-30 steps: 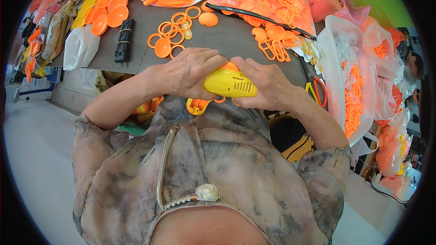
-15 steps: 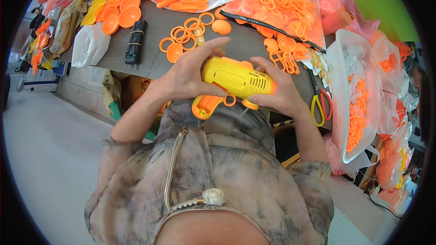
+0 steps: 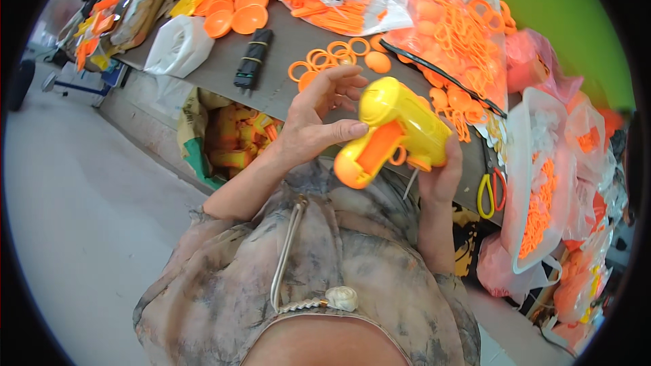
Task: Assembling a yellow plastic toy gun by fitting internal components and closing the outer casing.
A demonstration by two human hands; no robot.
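Note:
A yellow toy gun point(image 3: 413, 122) with an orange trigger ring and an orange-lined grip is held above my lap, at the near edge of the grey table. My right hand point(image 3: 444, 173) is wrapped round its far-right end, with part of the fingers hidden behind the yellow body. A thin pale rod hangs under that end. Just left of the toy, my left hand point(image 3: 308, 122) is open, fingers apart and slightly curled. Its thumb tip lies very close to the rear of the toy; whether they touch, I cannot tell.
Orange rings point(image 3: 317, 61), an orange ball point(image 3: 378, 62) and a banded black bundle point(image 3: 254, 61) lie on the table. Bagged orange parts point(image 3: 434, 34) sit behind. Scissors point(image 3: 483, 196) and a white bin point(image 3: 519, 230) are at right. An open sack point(image 3: 193, 122) of yellow-orange parts stands below left.
My left hand has let go of the toy gun and drawn off to its left. The toy has turned, its rear and grip swinging toward me. The whole view has shifted.

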